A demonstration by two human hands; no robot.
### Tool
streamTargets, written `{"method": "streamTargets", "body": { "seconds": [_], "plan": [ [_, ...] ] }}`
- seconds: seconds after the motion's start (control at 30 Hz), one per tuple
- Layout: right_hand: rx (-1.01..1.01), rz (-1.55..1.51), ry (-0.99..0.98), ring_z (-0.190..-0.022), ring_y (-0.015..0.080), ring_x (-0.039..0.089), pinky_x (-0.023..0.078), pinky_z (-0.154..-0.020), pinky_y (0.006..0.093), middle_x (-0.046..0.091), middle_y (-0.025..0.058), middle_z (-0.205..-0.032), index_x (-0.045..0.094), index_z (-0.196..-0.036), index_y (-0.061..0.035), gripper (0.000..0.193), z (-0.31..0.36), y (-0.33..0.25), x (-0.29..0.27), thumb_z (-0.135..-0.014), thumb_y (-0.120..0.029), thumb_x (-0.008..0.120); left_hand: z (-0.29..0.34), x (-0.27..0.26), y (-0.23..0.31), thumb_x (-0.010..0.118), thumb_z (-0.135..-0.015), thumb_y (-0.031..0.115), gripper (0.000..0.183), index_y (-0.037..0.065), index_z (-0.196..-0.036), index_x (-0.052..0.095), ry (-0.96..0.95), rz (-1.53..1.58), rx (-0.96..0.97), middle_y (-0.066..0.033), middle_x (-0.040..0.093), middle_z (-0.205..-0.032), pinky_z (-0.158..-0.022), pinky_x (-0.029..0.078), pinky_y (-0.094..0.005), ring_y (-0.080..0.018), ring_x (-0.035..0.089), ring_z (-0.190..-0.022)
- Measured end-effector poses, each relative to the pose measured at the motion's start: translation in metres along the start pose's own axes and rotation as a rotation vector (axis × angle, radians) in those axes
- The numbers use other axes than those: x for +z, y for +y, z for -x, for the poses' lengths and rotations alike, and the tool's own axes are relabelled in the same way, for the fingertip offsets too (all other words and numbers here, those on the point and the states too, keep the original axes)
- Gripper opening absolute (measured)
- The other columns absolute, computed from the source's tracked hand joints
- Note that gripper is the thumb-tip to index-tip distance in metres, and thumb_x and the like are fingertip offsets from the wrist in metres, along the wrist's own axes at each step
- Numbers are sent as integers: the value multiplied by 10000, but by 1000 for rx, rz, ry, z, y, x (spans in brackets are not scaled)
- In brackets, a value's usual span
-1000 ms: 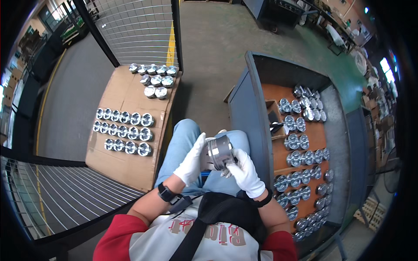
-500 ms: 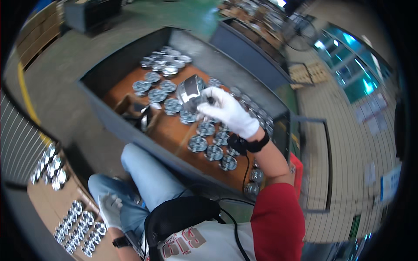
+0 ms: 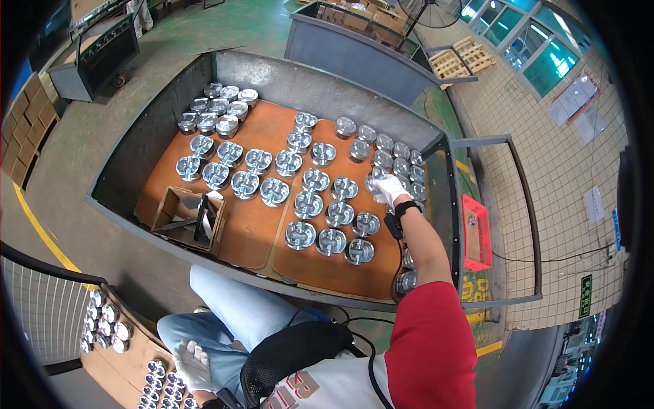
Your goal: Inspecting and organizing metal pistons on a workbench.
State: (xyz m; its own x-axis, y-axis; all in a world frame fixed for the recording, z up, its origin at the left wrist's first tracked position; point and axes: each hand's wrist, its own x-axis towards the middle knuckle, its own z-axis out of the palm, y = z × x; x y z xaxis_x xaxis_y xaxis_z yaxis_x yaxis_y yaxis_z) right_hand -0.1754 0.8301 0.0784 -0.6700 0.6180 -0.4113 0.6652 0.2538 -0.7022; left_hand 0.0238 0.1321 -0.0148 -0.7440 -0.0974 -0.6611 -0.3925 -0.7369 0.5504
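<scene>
Several silver metal pistons (image 3: 274,192) stand in spaced rows on the brown board (image 3: 252,232) that lines a grey metal bin (image 3: 255,71). Reaching over the board, my right hand (image 3: 390,189) wears a white glove, and its fingers are closed on a piston (image 3: 375,176) beside the right-hand rows. Part of that piston is hidden by the glove. Down at the lower left, my gloved left hand (image 3: 193,366) rests by my thigh, palm up with its fingers stretched out and nothing in it.
A small cardboard box (image 3: 184,228) holding a dark tool sits at the bin's near left. More pistons stand on a cardboard-covered surface (image 3: 122,361) at lower left. A red crate (image 3: 477,233) and a metal handle frame (image 3: 528,204) are right of the bin; another grey bin (image 3: 347,58) stands beyond.
The piston held up before me in my right hand is now low among the right-hand rows. My left hand stays by my thigh. The view has shifted, showing more of the bin.
</scene>
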Motion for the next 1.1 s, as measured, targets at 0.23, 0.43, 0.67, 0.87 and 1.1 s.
{"method": "streamTargets", "body": {
  "seconds": [0.23,0.43,0.67,0.87,1.1],
  "plan": [
    [-84,421,56,-1025,330,651,522,-860,386,686,184,-1091,681,-1064,-55,447,-43,63,28,-724,-344,706,1,16,4,481,-1003,439,392,122,-1203,597,41,26,-27,-28,689,-986,-689,562,-313,-158,660,-820],
    [-179,617,-16,-1118,340,617,483,-950,390,667,187,-1159,710,-1068,-58,461,-39,80,37,-729,-370,710,0,14,4,480,-1005,425,390,124,-1229,585,15,9,-34,-43,687,-1041,-706,563,-319,-166,662,-853],
    [11,21,-154,-749,160,632,503,-641,311,677,65,-905,641,-1124,-32,359,9,72,-25,-832,-233,700,-5,5,5,447,-1023,391,394,101,-1264,560,-13,40,-54,-72,680,-1087,-697,566,-309,-171,659,-888],
    [266,399,-115,-797,259,681,529,-703,379,712,145,-917,696,-1057,-7,501,94,45,-94,-764,-409,754,-6,-5,8,424,-1031,395,480,102,-1408,475,-51,26,-24,-43,650,-1158,-713,544,-243,-107,629,-931],
    [458,918,-268,-1184,293,606,496,-933,404,650,181,-1232,643,-1235,-52,757,124,137,-76,-657,-512,811,0,-5,8,434,-1029,394,459,138,-1406,489,-58,29,-35,-25,657,-1130,-720,535,-236,-95,623,-908]
  ]
}}
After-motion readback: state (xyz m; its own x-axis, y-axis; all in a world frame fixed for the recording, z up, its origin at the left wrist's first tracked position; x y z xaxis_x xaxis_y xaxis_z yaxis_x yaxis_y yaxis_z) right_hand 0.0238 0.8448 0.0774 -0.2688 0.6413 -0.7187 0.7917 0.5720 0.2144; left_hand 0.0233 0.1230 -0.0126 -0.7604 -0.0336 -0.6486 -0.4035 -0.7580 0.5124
